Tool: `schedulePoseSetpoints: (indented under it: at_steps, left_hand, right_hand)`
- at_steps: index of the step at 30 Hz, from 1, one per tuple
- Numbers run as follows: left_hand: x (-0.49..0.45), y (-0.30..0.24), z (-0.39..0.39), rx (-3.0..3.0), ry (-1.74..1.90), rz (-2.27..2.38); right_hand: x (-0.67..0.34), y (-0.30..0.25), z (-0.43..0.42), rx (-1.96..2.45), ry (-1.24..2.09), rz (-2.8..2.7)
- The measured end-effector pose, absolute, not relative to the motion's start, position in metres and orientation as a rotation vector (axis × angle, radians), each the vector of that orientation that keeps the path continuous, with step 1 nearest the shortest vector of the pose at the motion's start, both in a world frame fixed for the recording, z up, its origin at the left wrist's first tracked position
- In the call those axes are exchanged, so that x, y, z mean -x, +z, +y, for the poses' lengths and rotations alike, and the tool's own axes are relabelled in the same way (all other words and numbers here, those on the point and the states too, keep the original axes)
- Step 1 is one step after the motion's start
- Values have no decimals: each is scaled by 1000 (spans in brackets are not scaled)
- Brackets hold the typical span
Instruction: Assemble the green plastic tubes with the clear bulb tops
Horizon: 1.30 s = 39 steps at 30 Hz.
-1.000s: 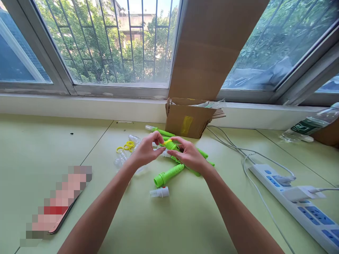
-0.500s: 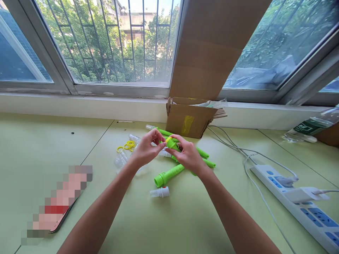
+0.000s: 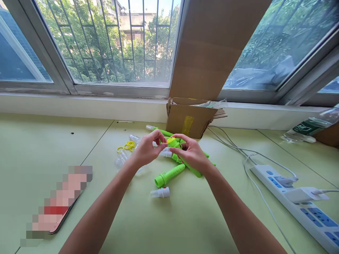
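Note:
My right hand (image 3: 188, 152) is closed around a green plastic tube (image 3: 175, 144), with its open end turned to the left. A yellow ring (image 3: 171, 140) sits at that end. My left hand (image 3: 149, 146) is pinched, its fingertips at the ring's edge. Under and around the hands lie more green tubes. In front, a green tube with a threaded end (image 3: 169, 175) rests on the table, and nearer to me is a white cap with a clear ribbed tip (image 3: 160, 192). Several loose yellow rings (image 3: 129, 145) and clear plastic pieces (image 3: 121, 159) lie left of my left hand.
A cardboard box (image 3: 189, 120) stands at the back against the sill. On the right are a power strip (image 3: 291, 201) with plugs and cables (image 3: 251, 158), and a plastic bottle (image 3: 312, 124) on its side. A blurred flat object (image 3: 60, 201) lies at the left.
The right hand has tilted the green tube, so the yellow ring at its end shows more fully. The left fingertips stay close to the ring.

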State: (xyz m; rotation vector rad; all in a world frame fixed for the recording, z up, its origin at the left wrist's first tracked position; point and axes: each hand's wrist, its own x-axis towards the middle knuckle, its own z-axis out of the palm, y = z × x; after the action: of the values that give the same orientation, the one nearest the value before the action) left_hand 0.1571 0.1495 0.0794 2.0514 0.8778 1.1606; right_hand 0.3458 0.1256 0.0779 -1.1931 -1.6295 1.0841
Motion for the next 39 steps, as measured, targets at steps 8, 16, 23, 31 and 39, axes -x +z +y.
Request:
schedulePoseSetpoints:
  at_steps: [8,16,23,31,39]
  left_hand:
    - [-154,76,155,-2089,1135,891]
    - [-160,72,155,-1804,1172,760]
    - [-169,66,152,-1708,1168,749]
    - [-162,76,149,-1823,1139,789]
    - [-167,78,142,-2042,1080,866]
  right_hand:
    - [-348,75,127,1129,1204,-1552]
    - [-342,70,131,995,1242,-1389]
    - [-339,61,132,1116,1028,-1433]
    - [-339,61,129,1494,340,-1920]
    - [-334,69,121,1775,-196,-2172]
